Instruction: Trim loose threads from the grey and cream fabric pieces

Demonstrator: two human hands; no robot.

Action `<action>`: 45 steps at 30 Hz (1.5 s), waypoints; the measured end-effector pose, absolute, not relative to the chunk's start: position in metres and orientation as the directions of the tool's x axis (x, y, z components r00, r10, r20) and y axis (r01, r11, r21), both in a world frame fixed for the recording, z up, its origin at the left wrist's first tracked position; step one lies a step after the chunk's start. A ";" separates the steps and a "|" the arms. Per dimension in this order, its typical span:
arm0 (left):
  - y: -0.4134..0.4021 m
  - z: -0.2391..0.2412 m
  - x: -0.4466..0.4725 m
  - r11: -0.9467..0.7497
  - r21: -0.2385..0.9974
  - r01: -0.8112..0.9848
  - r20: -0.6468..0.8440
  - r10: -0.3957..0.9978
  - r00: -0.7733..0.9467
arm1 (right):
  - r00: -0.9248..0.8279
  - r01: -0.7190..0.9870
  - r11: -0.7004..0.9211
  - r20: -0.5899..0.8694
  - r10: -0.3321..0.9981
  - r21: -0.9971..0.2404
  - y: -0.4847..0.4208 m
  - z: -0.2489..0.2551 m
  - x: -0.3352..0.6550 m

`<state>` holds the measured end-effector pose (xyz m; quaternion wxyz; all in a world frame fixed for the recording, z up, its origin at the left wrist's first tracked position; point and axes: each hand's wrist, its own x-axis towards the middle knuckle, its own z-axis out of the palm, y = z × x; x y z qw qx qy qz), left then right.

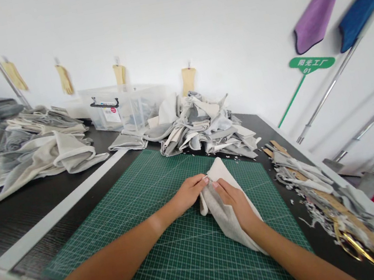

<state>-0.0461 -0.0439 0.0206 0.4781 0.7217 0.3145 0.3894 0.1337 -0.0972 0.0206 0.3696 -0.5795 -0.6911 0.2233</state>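
Observation:
A folded piece of grey and cream cloth (pixel 226 215) lies on the green cutting mat (pixel 154 199). My left hand (pixel 189 191) pinches the cloth's upper left edge with closed fingers. My right hand (pixel 235 203) rests on top of the cloth and pinches the same edge just beside the left fingertips. Both hands meet near the mat's far middle.
A heap of grey and white cloth pieces (pixel 202 127) sits beyond the mat, with a clear plastic box (pixel 119 108) behind it. More cloth (pixel 36 147) is stacked at the left. Fabric scraps (pixel 310 181), a wooden ruler (pixel 353 221) and gold scissors (pixel 353 243) lie along the right edge.

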 end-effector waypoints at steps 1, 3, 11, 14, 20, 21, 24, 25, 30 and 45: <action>-0.044 0.020 -0.046 -0.343 0.935 0.086 0.257 0.825 0.503 | -0.056 0.641 0.228 0.252 0.966 -0.733 -0.097 0.021 0.134; -0.043 0.020 -0.046 -0.342 0.934 0.097 0.250 0.826 0.506 | -0.060 0.650 0.230 0.252 0.966 -0.725 -0.097 0.021 0.134; -0.043 0.018 -0.046 -0.360 0.924 0.125 0.256 0.829 0.498 | -0.070 0.652 0.232 0.247 0.966 -0.722 -0.099 0.022 0.135; -0.043 0.019 -0.046 -0.362 0.923 0.134 0.252 0.828 0.500 | -0.071 0.655 0.232 0.246 0.967 -0.719 -0.099 0.023 0.135; -0.042 0.018 -0.045 -0.361 0.924 0.128 0.251 0.824 0.508 | -0.079 0.644 0.241 0.250 0.965 -0.726 -0.100 0.023 0.134; -0.042 0.017 -0.045 -0.363 0.923 0.128 0.253 0.823 0.509 | -0.080 0.642 0.243 0.252 0.964 -0.727 -0.100 0.022 0.134; -0.042 0.016 -0.045 -0.365 0.921 0.135 0.254 0.826 0.503 | -0.081 0.646 0.247 0.258 0.963 -0.722 -0.100 0.021 0.134; -0.041 0.016 -0.045 -0.365 0.921 0.137 0.254 0.828 0.501 | -0.078 0.649 0.246 0.259 0.963 -0.720 -0.099 0.021 0.134; -0.041 0.015 -0.045 -0.368 0.921 0.132 0.256 0.823 0.507 | -0.061 0.654 0.226 0.247 0.967 -0.722 -0.098 0.021 0.134; -0.041 0.015 -0.044 -0.417 0.894 0.162 0.281 0.806 0.522 | -0.068 0.581 0.261 0.273 0.960 -0.771 -0.098 0.020 0.132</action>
